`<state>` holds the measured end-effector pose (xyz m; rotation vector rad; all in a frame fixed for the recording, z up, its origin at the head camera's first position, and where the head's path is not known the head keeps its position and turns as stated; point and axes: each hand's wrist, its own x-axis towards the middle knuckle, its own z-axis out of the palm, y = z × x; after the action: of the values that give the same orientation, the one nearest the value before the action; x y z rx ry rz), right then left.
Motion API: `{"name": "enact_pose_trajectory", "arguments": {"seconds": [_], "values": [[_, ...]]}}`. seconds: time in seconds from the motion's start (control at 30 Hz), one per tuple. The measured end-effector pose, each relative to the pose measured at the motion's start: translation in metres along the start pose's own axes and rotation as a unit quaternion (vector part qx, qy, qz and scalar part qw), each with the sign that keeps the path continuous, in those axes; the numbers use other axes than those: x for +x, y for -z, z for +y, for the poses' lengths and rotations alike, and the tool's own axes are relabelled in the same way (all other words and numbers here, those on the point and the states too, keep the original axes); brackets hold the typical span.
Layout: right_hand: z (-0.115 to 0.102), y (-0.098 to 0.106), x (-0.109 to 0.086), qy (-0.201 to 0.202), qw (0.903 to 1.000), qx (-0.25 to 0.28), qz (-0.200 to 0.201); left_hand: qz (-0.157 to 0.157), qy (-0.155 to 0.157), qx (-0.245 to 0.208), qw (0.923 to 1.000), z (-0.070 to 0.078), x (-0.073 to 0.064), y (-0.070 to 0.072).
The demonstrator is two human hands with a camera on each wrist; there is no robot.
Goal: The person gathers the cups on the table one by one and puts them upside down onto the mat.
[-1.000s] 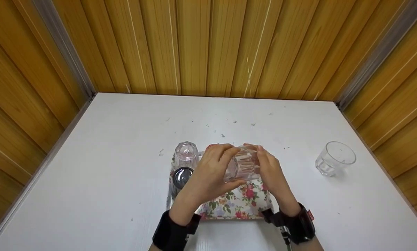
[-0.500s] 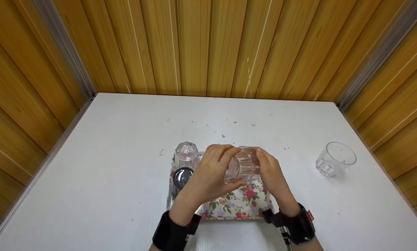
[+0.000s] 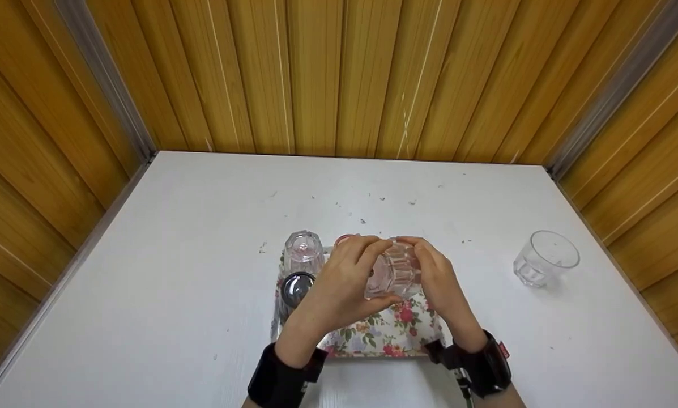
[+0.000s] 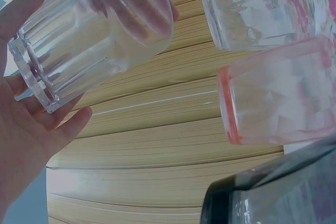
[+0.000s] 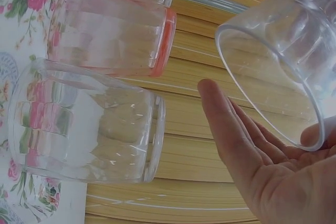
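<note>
A clear ribbed drinking glass [image 3: 398, 269] is held tilted on its side above the floral tray [image 3: 367, 340]. My left hand [image 3: 344, 277] grips its thick base end, thumb and fingers spread round it. At the rim end, my right hand [image 3: 443, 277] holds the glass; the right wrist view shows the open mouth and a thumb by the rim. Upside down on the tray stand a clear glass [image 3: 303, 252], a black-based glass [image 3: 296, 289] and a red-based glass [image 4: 278, 95], the last mostly hidden behind my left hand in the head view. Another clear glass [image 5: 89, 124] is inverted nearby.
A clear tumbler [image 3: 544, 258] stands upright, apart from the tray, on the right of the white table [image 3: 146, 283]. Wood-patterned panels [image 3: 339, 79] enclose the back and both sides.
The glass has turned slightly between my hands, showing more of its base. My right fingers have shifted along it and come round its far side again. Tray and standing glasses have not moved.
</note>
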<state>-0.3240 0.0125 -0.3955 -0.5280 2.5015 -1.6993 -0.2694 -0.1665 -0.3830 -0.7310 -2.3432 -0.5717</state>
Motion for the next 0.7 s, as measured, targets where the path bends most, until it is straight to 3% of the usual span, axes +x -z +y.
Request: {"name": "enact_pose_trajectory", "arguments": {"seconds": [0.17, 0.7], "values": [[0.0016, -0.0009, 0.0008, 0.003, 0.9995, 0.03, -0.007, 0.006, -0.005, 0.005, 1.0, 0.0004, -0.0004, -0.0003], [0.0045, -0.003, 0.0012, 0.002, 0.9999, -0.013, 0.004, 0.007, -0.008, 0.011, 0.9999, 0.002, 0.0, 0.0011]]}}
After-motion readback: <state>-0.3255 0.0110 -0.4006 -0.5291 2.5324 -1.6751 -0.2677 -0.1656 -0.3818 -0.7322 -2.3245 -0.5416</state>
